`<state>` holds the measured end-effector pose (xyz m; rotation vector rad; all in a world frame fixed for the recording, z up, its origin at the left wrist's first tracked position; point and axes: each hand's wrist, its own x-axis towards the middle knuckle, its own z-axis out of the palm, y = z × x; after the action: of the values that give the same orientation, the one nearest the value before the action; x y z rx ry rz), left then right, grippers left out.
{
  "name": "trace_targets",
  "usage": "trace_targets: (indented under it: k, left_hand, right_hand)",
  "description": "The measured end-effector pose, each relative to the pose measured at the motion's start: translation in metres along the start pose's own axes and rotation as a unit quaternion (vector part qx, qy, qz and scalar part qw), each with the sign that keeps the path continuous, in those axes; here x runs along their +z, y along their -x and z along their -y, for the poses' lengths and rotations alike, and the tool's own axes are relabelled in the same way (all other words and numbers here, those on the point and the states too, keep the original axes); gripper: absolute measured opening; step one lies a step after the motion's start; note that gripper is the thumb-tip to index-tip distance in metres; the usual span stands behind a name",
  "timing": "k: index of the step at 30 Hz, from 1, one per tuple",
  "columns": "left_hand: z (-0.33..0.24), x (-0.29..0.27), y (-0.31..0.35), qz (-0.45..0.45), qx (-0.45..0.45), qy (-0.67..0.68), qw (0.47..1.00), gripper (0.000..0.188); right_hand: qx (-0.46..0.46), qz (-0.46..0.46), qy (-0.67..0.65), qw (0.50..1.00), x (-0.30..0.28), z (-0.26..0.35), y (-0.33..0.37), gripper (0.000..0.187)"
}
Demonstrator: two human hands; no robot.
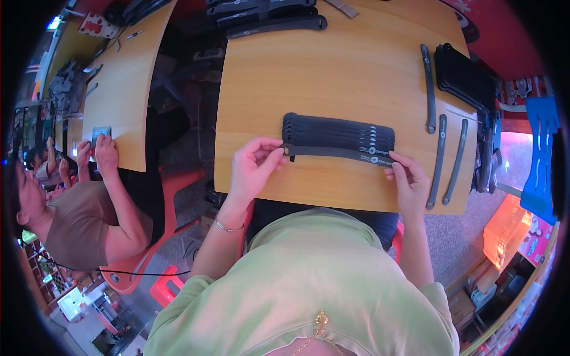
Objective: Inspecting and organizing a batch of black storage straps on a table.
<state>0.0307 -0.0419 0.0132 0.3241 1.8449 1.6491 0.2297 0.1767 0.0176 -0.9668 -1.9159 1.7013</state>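
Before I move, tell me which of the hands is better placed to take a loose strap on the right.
Probably the right hand: it is nearer the loose straps, though occupied at the right end of the front dark strap; the left hand pinches the other end, farther away.

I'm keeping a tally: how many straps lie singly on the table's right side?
3: one strap beside the black stack, a second and third side by side below it.

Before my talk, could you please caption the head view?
Left hand and right hand hold a dark strap along overlapping straps.
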Motion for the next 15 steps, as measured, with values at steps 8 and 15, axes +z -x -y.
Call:
trace_targets:
  k: [8,15]
  left_hand:
    - [0.004,0.002,-0.004,-0.018,0.025,-0.071,0.997,0.014]
    - [0.005,0.009,-0.004,-0.046,0.068,-0.100,0.992,0.011]
  right_hand:
    - [-0.008,-0.034,0.005,0.999,0.000,-0.011,-0.001,0.016]
    - [0.000,-0.053,-0.020,0.998,0.006,-0.007,-0.004,0.026]
